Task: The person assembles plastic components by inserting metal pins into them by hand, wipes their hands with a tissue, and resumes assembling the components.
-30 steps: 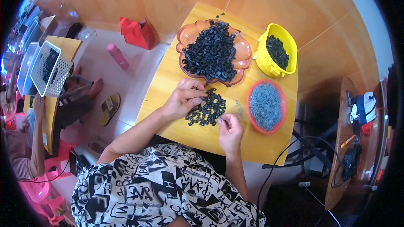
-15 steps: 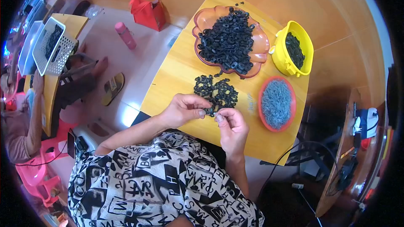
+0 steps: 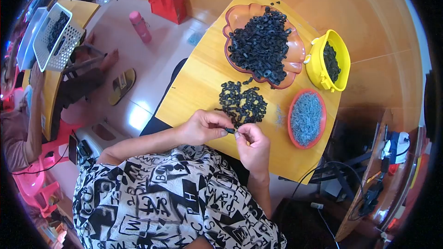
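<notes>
Fingertip work: a small black part [image 3: 229, 130] is pinched in the left hand [image 3: 213, 126] over the near side of the tabletop [image 3: 194, 83], where a slip could cost it.
The right hand [image 3: 251, 140] meets the part's other end, thumb and finger drawn together; whether they grip anything, I cannot tell. An uneven push could flip the part loose, and just beyond lies a spread of black pieces [image 3: 242, 105] where it might vanish among lookalikes. Farther out, a scalloped tray [image 3: 295, 54] bears a high heap; a jolt to the tabletop could spill some over its rim. Beside it stands a yellow bucket [image 3: 317, 69]. Near the right edge, a red dish [image 3: 302, 146] brims with fine grey pieces, which a careless sleeve could scatter.
</notes>
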